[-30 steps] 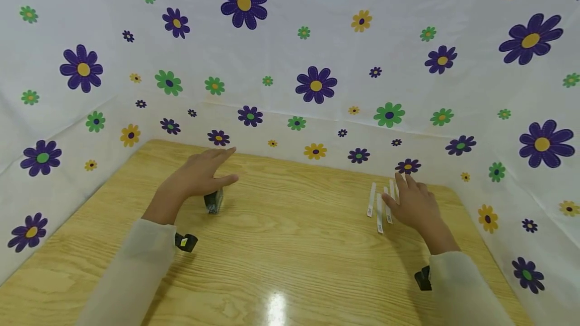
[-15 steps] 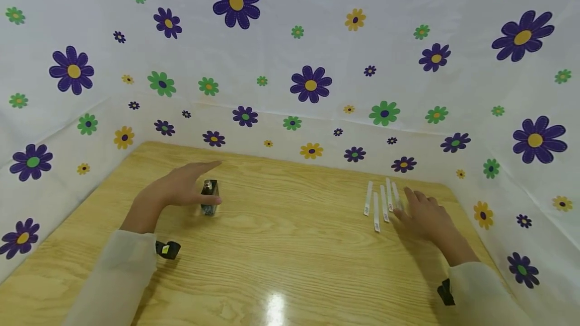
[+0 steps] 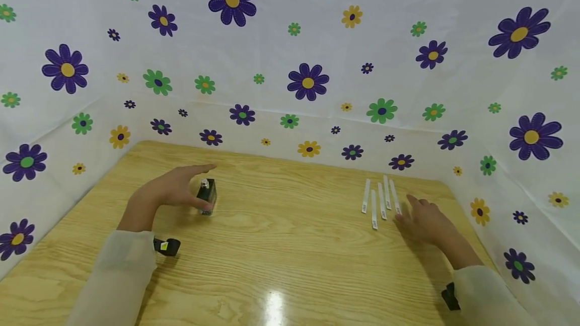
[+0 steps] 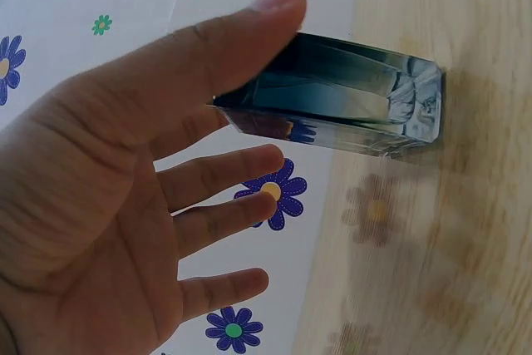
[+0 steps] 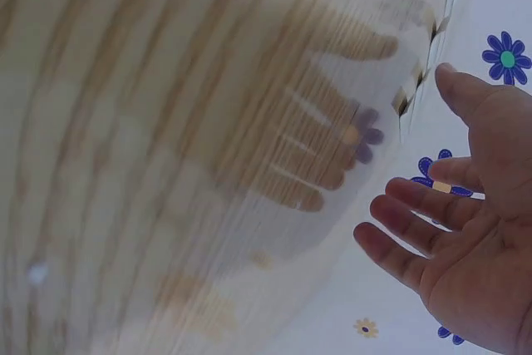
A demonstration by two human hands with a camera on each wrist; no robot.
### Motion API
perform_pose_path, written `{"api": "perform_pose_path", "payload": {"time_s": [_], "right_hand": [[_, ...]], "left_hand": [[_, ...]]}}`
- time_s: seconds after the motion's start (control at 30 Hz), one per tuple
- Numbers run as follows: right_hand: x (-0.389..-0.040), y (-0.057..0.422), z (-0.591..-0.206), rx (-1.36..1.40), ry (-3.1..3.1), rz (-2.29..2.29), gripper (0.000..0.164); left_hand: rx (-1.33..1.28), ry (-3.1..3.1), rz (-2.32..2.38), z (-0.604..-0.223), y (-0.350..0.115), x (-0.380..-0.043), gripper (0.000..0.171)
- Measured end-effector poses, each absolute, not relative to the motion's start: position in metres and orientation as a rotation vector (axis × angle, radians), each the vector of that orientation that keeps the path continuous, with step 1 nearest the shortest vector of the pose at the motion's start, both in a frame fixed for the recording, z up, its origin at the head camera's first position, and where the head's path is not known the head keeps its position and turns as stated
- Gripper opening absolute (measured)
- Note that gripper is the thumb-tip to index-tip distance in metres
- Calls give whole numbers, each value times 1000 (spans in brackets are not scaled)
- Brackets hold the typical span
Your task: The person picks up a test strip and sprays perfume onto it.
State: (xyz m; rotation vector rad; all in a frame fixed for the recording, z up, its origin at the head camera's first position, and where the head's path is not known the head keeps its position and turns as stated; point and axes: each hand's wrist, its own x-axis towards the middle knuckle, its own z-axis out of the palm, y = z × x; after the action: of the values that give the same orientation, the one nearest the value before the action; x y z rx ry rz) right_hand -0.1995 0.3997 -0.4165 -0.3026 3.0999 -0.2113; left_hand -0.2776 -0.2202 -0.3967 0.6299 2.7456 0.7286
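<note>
In the last second the right hand (image 3: 426, 221) has drawn off the white strips (image 3: 374, 210), leaving all five uncovered beside it; the thumb of the left hand (image 3: 174, 187) now crosses the lower front of the bottle (image 3: 209, 192), contact unclear, so both seem reachable. Each grip is wide, holding nothing. The bottle stands upright, with broad worktop (image 3: 290, 220) between it and the strips, which lie near the far edge.

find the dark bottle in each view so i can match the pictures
Head: the dark bottle stands left of centre, below mid-height.
Left wrist: above and right of centre.
Right wrist: not in the picture.
Shared landmark: the wood-grain table, in all three.
</note>
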Motion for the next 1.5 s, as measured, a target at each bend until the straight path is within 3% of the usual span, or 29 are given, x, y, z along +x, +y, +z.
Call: {"api": "perform_pose_path", "payload": {"time_s": [0.47, 1.5], "right_hand": [[-207, 401, -421, -233, 3042, -513, 61], [-217, 399, -422, 278, 2867, -980, 57]], "left_hand": [[581, 2676, 744, -395, -223, -278, 93], [527, 2641, 804, -397, -222, -279, 87]]}}
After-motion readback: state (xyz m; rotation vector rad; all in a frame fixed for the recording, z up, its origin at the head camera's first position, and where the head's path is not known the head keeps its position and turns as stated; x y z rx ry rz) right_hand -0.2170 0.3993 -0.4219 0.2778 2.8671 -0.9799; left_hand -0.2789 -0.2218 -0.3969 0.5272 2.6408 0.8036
